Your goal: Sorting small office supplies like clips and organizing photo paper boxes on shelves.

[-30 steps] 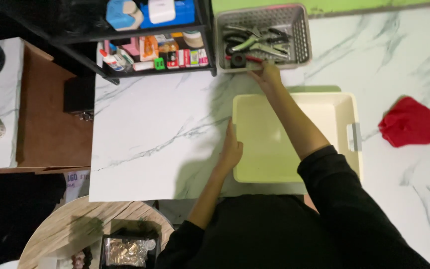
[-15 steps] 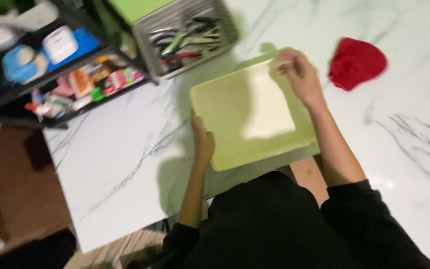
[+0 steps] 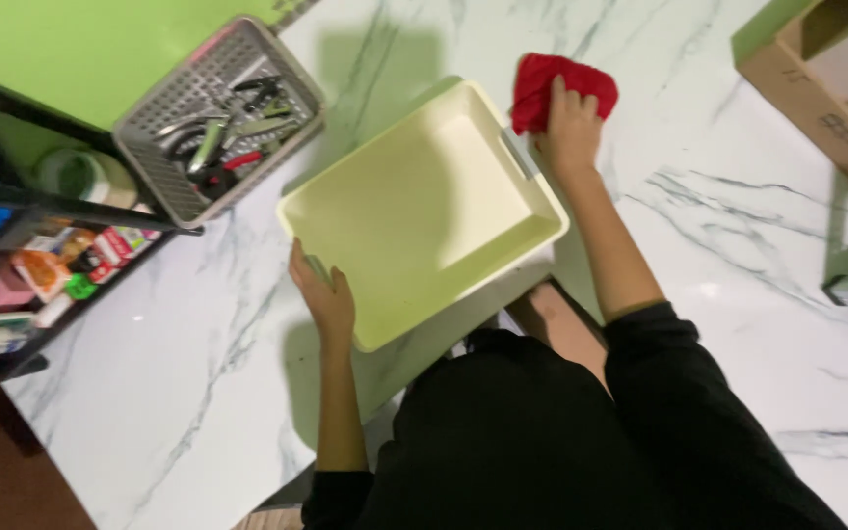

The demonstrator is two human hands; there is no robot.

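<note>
On the marble table — left hand fingers clamped on pale tray, right hand fingers closed on red cloth.

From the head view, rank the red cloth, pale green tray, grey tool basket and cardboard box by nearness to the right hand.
1. Red cloth, under the right hand.
2. Pale green tray, just left of it.
3. Cardboard box, far right.
4. Grey tool basket, upper left, beyond the tray.
</note>
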